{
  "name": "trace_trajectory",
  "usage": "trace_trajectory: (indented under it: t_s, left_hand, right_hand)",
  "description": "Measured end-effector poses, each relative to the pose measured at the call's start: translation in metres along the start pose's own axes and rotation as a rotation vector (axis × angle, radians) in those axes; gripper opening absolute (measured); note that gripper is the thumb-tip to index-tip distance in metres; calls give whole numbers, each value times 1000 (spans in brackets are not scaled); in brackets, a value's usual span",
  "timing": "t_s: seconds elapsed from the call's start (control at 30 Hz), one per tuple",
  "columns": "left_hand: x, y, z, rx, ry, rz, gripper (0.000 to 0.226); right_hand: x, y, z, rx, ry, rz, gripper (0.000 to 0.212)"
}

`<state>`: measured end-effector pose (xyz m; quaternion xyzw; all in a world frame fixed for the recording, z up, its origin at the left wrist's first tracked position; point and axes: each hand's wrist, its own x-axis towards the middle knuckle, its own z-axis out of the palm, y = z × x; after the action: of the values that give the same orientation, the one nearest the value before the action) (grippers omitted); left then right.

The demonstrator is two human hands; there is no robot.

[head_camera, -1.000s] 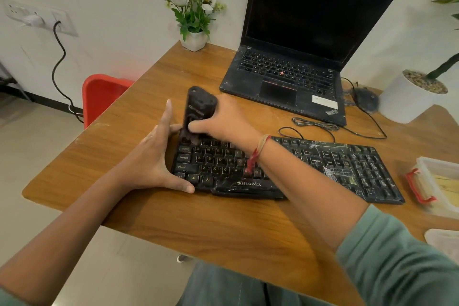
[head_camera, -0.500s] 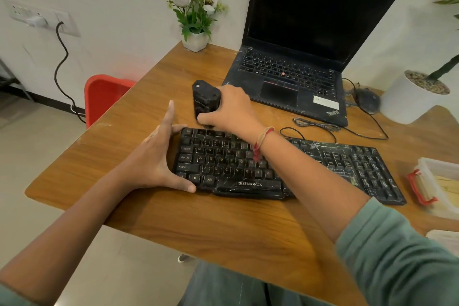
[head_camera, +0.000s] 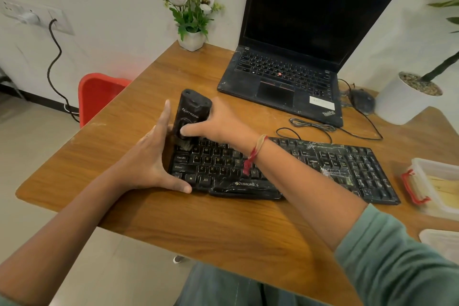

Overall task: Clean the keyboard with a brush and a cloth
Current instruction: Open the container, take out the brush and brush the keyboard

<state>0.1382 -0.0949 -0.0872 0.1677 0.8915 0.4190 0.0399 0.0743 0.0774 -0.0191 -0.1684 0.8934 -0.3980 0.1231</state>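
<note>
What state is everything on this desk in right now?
Brush: tilted upright, bristles on the keyboard's upper-left keys.
Right hand: grips the brush.
Left hand: fingers straight, bracing the keyboard's left end.
Keyboard: flat on the table, streaked with pale grime.
Laptop: open, screen dark.
Plug: in the wall socket.

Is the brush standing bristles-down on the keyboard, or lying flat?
Bristles-down, near upright: the right hand grips the brush, with its bristles on the top-left keys of the keyboard.

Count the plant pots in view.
2. One small white flower pot at the desk's back edge, left of the laptop; one larger white pot at far right. More may sit outside the frame.
</note>
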Motion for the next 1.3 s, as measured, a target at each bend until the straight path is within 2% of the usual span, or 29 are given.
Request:
trace_trajectory:
  t_s: [0.07, 0.13, 0.17, 0.27, 0.33, 0.37, 0.47, 0.53, 0.63, 0.7, 0.8, 0.87, 0.93, 1.0, 1.07, 1.17, 1.23, 1.3]
  left_hand:
    - [0, -1, 0, -3, -9, -10, 158]
    - [-1, -1, 0, -7, -11, -9, 158]
    - [0, -1, 0, -8, -12, -7, 158]
    - [0, 0, 0, -7, -2, -1, 157]
    - [0, -1, 0, -5, -5, -7, 158]
    - [0, -1, 0, -4, -11, -11, 158]
    - [0, -2, 0, 0, -16, -11, 159]
    - [0, -2, 0, 2, -14, -17, 159]
    - [-1, -2, 0, -2, -10, -28, 158]
    - [0, -1, 0, -5, -13, -15, 158]
    - [0, 0, 1, 0, -9, -3, 157]
    - [0, 1, 1, 3, -1, 15, 157]
    - [0, 2, 0, -5, 3, 39, 157]
    - [0, 1, 0, -6, -3, 33, 157]
    - [0, 0, -1, 8, -12, 16, 157]
    - [-1, 0, -1, 8, -16, 17, 157]
    - [0, 2, -1, -3, -11, 28, 157]
    - [1, 2, -1, -19, -13, 52, 157]
  right_hand:
    - [0, 2, -6, -100, 80, -31, 24]
    - [0, -1, -10, -217, 190, -88, 34]
    - [0, -2, -9, -206, 199, -90, 32]
    - [-2, -3, 0, -38, 84, -54, 29]
    - [-2, 0, 2, -25, 58, -24, 28]
    - [-2, 2, -1, -43, 84, -24, 24]
    - [-1, 1, -11, -189, 194, -61, 32]
    - [-1, 1, -9, -96, 138, -48, 23]
    - [-2, 0, -6, -40, 60, -17, 33]
    - [0, 5, -10, -81, 97, -24, 23]
    - [-1, 1, -13, -165, 186, -80, 31]
    - [-3, -1, -5, -52, 106, -79, 23]
    - [-7, -1, 4, 34, 11, -60, 32]
    - [-7, 2, 6, 22, -5, -53, 35]
    - [-7, 5, -2, -45, 69, -39, 25]
    - [-10, 1, -9, -205, 223, -109, 34]
    - [-14, -1, -3, -91, 134, -118, 24]
    - [-17, 1, 7, 21, 11, -96, 26]
